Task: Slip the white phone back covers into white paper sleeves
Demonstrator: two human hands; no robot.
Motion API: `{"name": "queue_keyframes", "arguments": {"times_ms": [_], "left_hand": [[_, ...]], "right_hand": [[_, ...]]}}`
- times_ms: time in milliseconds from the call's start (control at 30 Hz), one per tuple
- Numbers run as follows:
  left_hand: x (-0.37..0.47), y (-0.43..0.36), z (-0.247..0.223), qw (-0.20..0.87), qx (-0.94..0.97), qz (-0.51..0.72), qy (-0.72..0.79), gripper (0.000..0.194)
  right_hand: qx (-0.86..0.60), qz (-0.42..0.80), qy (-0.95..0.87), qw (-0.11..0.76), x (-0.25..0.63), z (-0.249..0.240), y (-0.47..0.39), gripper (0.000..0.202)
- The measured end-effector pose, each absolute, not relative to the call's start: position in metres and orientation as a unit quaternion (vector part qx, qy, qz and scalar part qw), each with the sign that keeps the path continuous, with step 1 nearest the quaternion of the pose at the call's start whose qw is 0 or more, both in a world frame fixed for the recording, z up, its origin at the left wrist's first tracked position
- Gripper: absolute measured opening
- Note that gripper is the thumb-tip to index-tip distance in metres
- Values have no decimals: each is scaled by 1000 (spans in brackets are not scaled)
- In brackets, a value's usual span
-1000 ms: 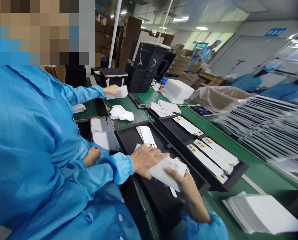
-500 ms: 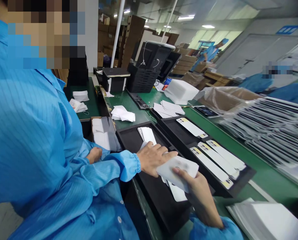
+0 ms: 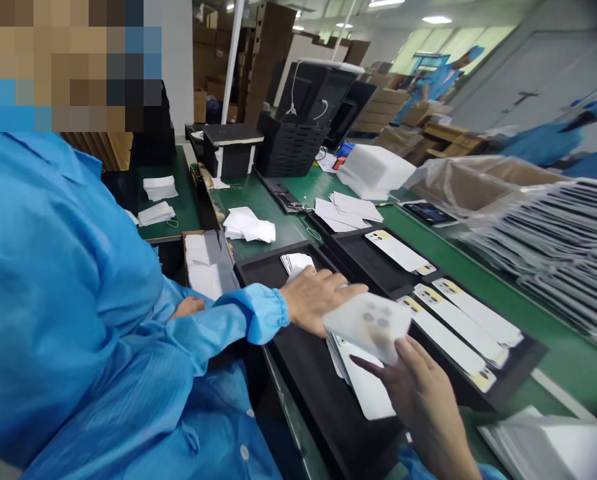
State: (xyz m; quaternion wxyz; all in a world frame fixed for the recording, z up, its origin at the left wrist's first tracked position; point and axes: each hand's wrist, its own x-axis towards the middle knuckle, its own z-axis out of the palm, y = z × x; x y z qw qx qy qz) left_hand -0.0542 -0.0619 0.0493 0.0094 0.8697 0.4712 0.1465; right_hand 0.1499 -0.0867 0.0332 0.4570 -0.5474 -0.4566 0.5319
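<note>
My right hand (image 3: 421,393) comes up from the bottom edge and grips a white translucent pouch (image 3: 369,325) with a phone back cover inside; camera holes show through it. My left hand (image 3: 318,301), in a blue sleeve, lies palm down along the pouch's left edge, its thumb hidden. Below the pouch, a small stack of white back covers (image 3: 365,387) lies in a black tray (image 3: 298,373). A second stack of covers (image 3: 295,261) sits at the tray's far end.
A co-worker in a blue coat (image 3: 63,300) stands close on my left, one hand (image 3: 187,307) at the bench edge. A second black tray (image 3: 515,360) holds covers in a row. White sheets (image 3: 553,447), stacked trays (image 3: 553,233), a bagged box (image 3: 468,183) and black boxes (image 3: 291,143) crowd the green bench.
The pouch has lifted and tilted up towards me, uncovering the stack of covers beneath it. My right hand has shifted right and lower in view. The co-worker's far arm has pulled back.
</note>
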Motion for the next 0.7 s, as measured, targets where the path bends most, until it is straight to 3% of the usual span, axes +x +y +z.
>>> {"name": "queue_keyframes", "arguments": {"times_ms": [100,267,333,567,700], "left_hand": [[-93,-31,50,12,826,155,542,93],[-177,31,53,1,734,147,663,96],[-211,56,54,-1,703,124,700,96],[-295,148,45,-1,625,69,777,97],[-319,194,27,16,598,38,800,93]], "right_hand": [[-574,464,-485,470,138,19,-104,52],[-538,546,-602,221,99,-15,-125,47],[-524,547,-626,186,85,-26,-119,51],[-529,519,-635,216,75,-56,-98,60],[-550,424,-660,286,77,-76,-115,58]]}}
